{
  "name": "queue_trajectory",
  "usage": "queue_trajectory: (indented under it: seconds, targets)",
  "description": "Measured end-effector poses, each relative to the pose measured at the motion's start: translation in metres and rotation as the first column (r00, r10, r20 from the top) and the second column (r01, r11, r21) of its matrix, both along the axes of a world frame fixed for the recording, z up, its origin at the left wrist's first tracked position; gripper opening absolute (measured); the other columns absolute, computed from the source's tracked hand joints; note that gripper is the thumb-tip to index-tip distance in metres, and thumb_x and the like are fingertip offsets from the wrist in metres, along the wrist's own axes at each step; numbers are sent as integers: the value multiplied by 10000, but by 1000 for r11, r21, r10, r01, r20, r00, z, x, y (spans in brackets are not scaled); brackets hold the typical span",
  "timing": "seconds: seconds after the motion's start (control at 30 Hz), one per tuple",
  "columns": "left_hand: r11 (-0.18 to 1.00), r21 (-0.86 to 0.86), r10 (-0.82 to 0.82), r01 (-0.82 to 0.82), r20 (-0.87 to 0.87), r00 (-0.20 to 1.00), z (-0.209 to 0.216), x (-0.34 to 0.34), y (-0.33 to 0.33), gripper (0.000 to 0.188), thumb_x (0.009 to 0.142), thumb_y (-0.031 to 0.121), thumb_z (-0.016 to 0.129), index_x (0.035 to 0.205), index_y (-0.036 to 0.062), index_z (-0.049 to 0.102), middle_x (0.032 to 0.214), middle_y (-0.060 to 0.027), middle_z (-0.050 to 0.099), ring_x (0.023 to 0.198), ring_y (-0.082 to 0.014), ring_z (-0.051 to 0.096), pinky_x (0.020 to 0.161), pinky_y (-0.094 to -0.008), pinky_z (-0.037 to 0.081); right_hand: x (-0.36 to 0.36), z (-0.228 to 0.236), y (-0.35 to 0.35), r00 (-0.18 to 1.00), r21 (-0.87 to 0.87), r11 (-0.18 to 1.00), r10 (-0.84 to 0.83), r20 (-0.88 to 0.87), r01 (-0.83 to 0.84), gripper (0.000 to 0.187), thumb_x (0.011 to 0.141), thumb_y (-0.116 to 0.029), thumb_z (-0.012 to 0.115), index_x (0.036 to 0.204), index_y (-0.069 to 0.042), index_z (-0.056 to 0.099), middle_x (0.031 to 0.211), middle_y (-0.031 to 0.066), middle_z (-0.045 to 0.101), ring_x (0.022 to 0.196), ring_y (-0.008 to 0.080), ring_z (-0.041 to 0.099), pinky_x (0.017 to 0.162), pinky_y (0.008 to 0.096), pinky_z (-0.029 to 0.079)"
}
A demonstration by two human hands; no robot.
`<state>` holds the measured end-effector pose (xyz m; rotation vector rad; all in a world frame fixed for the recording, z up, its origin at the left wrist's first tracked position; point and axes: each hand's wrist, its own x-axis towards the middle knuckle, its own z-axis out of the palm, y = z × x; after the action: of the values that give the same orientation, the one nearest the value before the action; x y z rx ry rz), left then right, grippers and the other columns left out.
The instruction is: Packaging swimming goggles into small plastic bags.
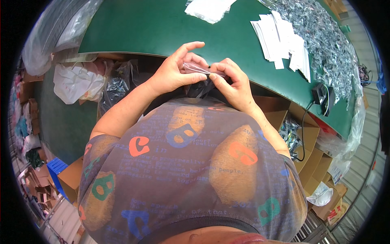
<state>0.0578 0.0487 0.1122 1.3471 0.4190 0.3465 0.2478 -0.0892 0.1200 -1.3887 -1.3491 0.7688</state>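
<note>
Both my hands meet at the near edge of the green table point(162, 28), holding a small clear plastic bag point(196, 68) between them. My left hand point(180, 67) pinches the bag's left part between thumb and fingers, its index finger stretched away from it. At the bag's right end, my right hand point(232, 79) grips the plastic between thumb and curled fingers. Whether anything lies inside the bag I cannot tell. Below my hands, dark plastic point(201, 88) shows in front of my shirt.
A big heap of small clear-wrapped items point(325, 44) covers the table's right side, beside a pile of white cards point(276, 38). White sheets point(209, 9) lie at the far edge. A black device point(323, 95) with a cable sits at right. Cardboard boxes point(306, 134) stand below.
</note>
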Motion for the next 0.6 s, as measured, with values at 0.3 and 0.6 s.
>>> queue_trajectory:
  seconds: [0.3,0.6]
  targets:
    - [1000,-5,-23,24,11,1000,0,4,-1,856,880,18,794,1584,111,318,1186,-99,661,1086,-161,670,958,-313,543,-1,-6,3,1000,33,999,17,15,-17,96,917,-66,713,995,-11,704,900,47,591,799,135,573,698,274,462]
    - [1000,-9,-12,12,-22,1000,1,6,-2,861,873,21,806,1580,108,323,1161,-86,658,1054,-143,660,925,-298,548,5,2,10,994,-25,997,80,72,-78,94,933,-90,711,984,-11,711,880,36,587,800,128,557,692,272,436]
